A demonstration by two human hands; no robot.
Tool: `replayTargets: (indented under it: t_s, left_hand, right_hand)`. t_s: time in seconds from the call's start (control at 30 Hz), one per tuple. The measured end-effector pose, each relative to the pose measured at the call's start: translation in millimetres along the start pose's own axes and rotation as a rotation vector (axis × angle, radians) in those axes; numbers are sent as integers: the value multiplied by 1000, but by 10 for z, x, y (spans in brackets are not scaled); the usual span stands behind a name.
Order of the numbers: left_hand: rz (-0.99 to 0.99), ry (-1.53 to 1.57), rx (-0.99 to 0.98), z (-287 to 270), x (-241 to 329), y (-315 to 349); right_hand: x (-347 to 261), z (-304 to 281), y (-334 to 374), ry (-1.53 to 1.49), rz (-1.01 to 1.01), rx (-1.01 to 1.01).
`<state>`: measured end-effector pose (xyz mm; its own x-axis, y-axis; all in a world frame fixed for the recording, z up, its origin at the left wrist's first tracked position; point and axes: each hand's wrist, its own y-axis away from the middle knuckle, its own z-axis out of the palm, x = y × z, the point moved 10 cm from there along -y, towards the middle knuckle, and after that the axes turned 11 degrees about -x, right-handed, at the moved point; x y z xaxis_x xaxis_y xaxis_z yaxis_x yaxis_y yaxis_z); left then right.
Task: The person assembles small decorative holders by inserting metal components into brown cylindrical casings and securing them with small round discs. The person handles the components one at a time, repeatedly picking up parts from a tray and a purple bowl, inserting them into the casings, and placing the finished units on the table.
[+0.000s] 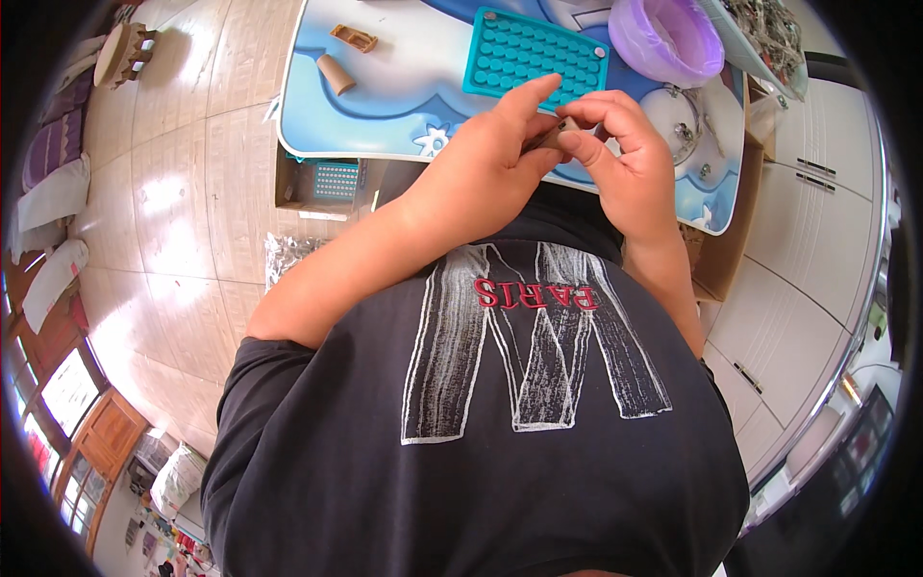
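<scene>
Both my hands meet over the table's near edge around a small brownish-grey piece [567, 126] with a dark spot at its end. My left hand [486, 168] grips it from the left; the curled fingers hide most of it. On the other side, my right hand [630, 159] pinches its end between thumb and fingers. Just beyond the hands lies a teal tray [472, 69] with rows of round shapes. At the far left of the table are a brown tapered cylinder [335, 74] and a small brown open-framed piece [354, 38].
A purple basin [673, 69] with a clear plastic liner stands beyond my right hand. Small metal parts [685, 130] lie on the table's right side. Below the table's left edge sits an open box [288, 188] with another teal tray [336, 180]. White cabinets [808, 231] line the right.
</scene>
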<state>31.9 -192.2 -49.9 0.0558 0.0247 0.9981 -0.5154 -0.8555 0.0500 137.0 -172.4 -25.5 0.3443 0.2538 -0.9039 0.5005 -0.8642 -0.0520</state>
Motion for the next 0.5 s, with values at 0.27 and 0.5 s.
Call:
replayTargets:
  t_s: [0.27, 0.5]
  left_hand:
    - [-35, -53, 52, -109, 25, 33]
    - [-79, -180, 36, -114, 99, 11]
  right_hand:
    - [187, -39, 114, -615, 22, 185]
    - [281, -1, 141, -659, 46, 192]
